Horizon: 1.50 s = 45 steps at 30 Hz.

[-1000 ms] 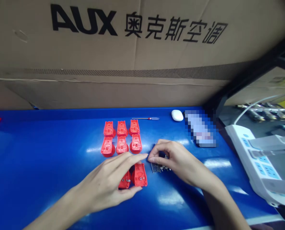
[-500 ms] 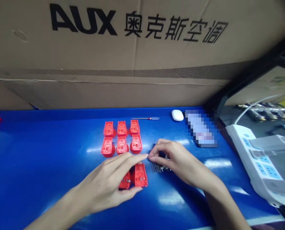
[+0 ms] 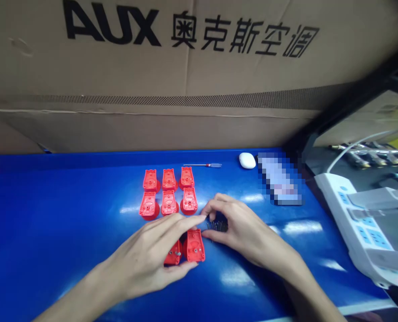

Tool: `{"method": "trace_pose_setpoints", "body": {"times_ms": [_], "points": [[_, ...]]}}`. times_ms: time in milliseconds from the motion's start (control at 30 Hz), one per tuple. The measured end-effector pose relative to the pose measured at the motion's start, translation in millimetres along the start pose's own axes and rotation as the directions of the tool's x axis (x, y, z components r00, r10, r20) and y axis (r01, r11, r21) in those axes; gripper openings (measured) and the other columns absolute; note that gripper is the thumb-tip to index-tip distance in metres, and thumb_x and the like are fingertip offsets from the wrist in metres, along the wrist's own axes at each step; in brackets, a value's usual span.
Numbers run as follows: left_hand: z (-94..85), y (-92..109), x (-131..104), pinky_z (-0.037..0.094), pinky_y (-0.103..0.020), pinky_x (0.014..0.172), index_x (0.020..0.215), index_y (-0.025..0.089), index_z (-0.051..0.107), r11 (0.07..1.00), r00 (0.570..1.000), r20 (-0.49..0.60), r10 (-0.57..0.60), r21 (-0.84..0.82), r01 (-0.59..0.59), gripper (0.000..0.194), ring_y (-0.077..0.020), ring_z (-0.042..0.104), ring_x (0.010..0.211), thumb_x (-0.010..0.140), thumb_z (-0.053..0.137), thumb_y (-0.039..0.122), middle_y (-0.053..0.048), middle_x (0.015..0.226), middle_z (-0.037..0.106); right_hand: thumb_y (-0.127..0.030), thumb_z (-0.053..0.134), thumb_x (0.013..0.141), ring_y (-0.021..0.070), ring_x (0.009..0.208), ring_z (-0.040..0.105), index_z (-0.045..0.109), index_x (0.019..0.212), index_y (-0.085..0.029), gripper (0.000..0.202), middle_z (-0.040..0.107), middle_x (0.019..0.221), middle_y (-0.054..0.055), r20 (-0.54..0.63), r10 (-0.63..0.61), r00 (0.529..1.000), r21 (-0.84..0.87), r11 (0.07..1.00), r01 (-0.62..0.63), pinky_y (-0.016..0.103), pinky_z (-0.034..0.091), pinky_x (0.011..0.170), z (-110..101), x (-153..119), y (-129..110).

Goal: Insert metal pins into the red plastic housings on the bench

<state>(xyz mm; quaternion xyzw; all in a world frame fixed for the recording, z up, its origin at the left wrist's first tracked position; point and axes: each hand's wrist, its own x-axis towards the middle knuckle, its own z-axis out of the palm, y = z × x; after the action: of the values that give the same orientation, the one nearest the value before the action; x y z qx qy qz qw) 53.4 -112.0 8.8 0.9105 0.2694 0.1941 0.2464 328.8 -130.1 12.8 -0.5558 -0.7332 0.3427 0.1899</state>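
Red plastic shows under my left hand (image 3: 155,250), which arches, thumb and fingers spread wide, about the right-hand housing (image 3: 194,247) and the left-hand housing (image 3: 173,256), the latter partly hidden by my hand. My thumb lies along their near side; whether it presses on them, I can't say. Just to their right, my right hand (image 3: 242,226) curves over some small metal pieces (image 3: 217,226), thumb and forefinger parted, with nothing I can make out between the tips. Six more housings (image 3: 168,204) stand in two rows beyond my left hand, and a screwdriver (image 3: 213,165) lies farther off. I'd judge this the sorting-out of one piece; the next move calls for a narrow fingertip pinch, the left hand kept steady.
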Motion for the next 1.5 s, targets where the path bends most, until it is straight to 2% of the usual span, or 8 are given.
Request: {"method": "trace_pose_setpoints", "body": {"times_ms": [267, 467, 667, 800, 900, 1067, 1300, 1500], "points": [[-2.2, 2.1, -0.4, 0.065, -0.037, 0.11, 0.168, 0.031, 0.042, 1.0, 1.0, -0.009, -0.009, 0.005, 0.009, 0.078, -0.0259, 0.076, 0.128, 0.099, 0.08, 0.029, -0.007, 0.146, 0.072, -0.029, 0.081, 0.1, 0.0218, 0.1, 0.07, 0.07, 0.112, -0.025, 0.017, 0.074, 0.105, 0.001, 0.023, 0.006, 1.0, 0.021, 1.0, -0.007, 0.041, 0.049, 0.1, -4.1, -2.0, 6.0], [-1.1, 0.4, 0.0, 0.064, -0.039, 0.11, 0.168, 0.032, 0.041, 1.0, 1.0, -0.004, -0.007, 0.001, 0.007, 0.078, -0.0275, 0.076, 0.128, 0.1, 0.079, 0.029, -0.008, 0.145, 0.072, -0.036, 0.082, 0.1, 0.0217, 0.097, 0.07, 0.072, 0.109, -0.027, 0.017, 0.075, 0.102, 0.001, 0.033, -0.004, 0.999, 0.061, 0.998, 0.002, 0.039, 0.049, 0.096, -6.0, 0.6, 7.4], [-1.5, 0.5, -0.4, 0.066, -0.039, 0.106, 0.166, 0.032, 0.04, 1.0, 1.0, -0.003, 0.009, -0.025, -0.009, 0.075, -0.0268, 0.076, 0.125, 0.101, 0.078, 0.029, -0.008, 0.144, 0.072, -0.04, 0.079, 0.102, 0.0165, 0.081, 0.064, 0.077, 0.101, -0.025, 0.015, 0.07, 0.092, -0.001, 0.031, -0.003, 1.0, 0.216, 0.976, -0.004, 0.03, 0.046, 0.074, -16.4, -2.2, -15.8], [-1.7, 1.0, 0.9, 0.065, -0.04, 0.109, 0.165, 0.03, 0.039, 0.999, 0.999, -0.03, 0.024, -0.022, -0.025, 0.077, -0.0278, 0.076, 0.127, 0.1, 0.08, 0.027, -0.01, 0.146, 0.072, -0.035, 0.085, 0.097, 0.0152, 0.079, 0.063, 0.082, 0.096, -0.025, 0.011, 0.067, 0.089, -0.001, 0.064, -0.071, 0.995, 0.299, 0.953, 0.049, 0.029, 0.048, 0.074, -13.0, -5.6, -28.4], [-1.7, 1.2, 2.5, 0.066, -0.04, 0.108, 0.168, 0.029, 0.035, 0.999, 1.0, -0.026, 0.016, -0.046, -0.017, 0.082, -0.0281, 0.076, 0.128, 0.099, 0.08, 0.025, -0.011, 0.15, 0.07, -0.033, 0.09, 0.093, 0.016, 0.084, 0.065, 0.084, 0.095, -0.027, 0.009, 0.069, 0.091, -0.001, 0.078, -0.112, 0.991, 0.274, 0.958, 0.087, 0.029, 0.049, 0.079, -5.7, -5.8, -30.0], [-1.4, 2.7, 3.4, 0.065, -0.038, 0.111, 0.169, 0.031, 0.033, 0.997, 1.0, -0.012, -0.018, -0.081, 0.017, 0.085, -0.0258, 0.075, 0.131, 0.098, 0.081, 0.024, -0.007, 0.149, 0.071, -0.026, 0.085, 0.097, 0.018, 0.092, 0.066, 0.082, 0.091, -0.025, 0.007, 0.072, 0.094, -0.001, 0.1, -0.168, 0.981, 0.209, 0.967, 0.145, 0.031, 0.049, 0.082, -0.7, -5.7, -29.5], [-2.0, 2.9, 2.8, 0.066, -0.039, 0.109, 0.168, 0.031, 0.034, 0.996, 0.999, 0.01, -0.036, -0.078, 0.037, 0.086, -0.0271, 0.075, 0.131, 0.097, 0.083, 0.025, -0.008, 0.15, 0.07, -0.024, 0.08, 0.1, 0.0152, 0.089, 0.062, 0.075, 0.088, -0.021, 0.014, 0.069, 0.092, -0.002, 0.107, -0.26, 0.96, 0.173, 0.955, 0.239, 0.029, 0.045, 0.081, -0.2, -8.7, -28.6], [-0.3, 2.3, 1.3, 0.062, -0.039, 0.115, 0.169, 0.032, 0.032, 0.997, 0.999, 0.017, -0.051, -0.062, 0.052, 0.084, -0.0259, 0.073, 0.135, 0.101, 0.081, 0.03, -0.007, 0.153, 0.069, -0.038, 0.077, 0.105, 0.0144, 0.076, 0.058, 0.083, 0.097, -0.026, 0.016, 0.062, 0.083, -0.002, 0.019, -0.15, 0.989, 0.26, 0.955, 0.14, 0.029, 0.044, 0.072, -18.1, -9.1, -24.7]]}}
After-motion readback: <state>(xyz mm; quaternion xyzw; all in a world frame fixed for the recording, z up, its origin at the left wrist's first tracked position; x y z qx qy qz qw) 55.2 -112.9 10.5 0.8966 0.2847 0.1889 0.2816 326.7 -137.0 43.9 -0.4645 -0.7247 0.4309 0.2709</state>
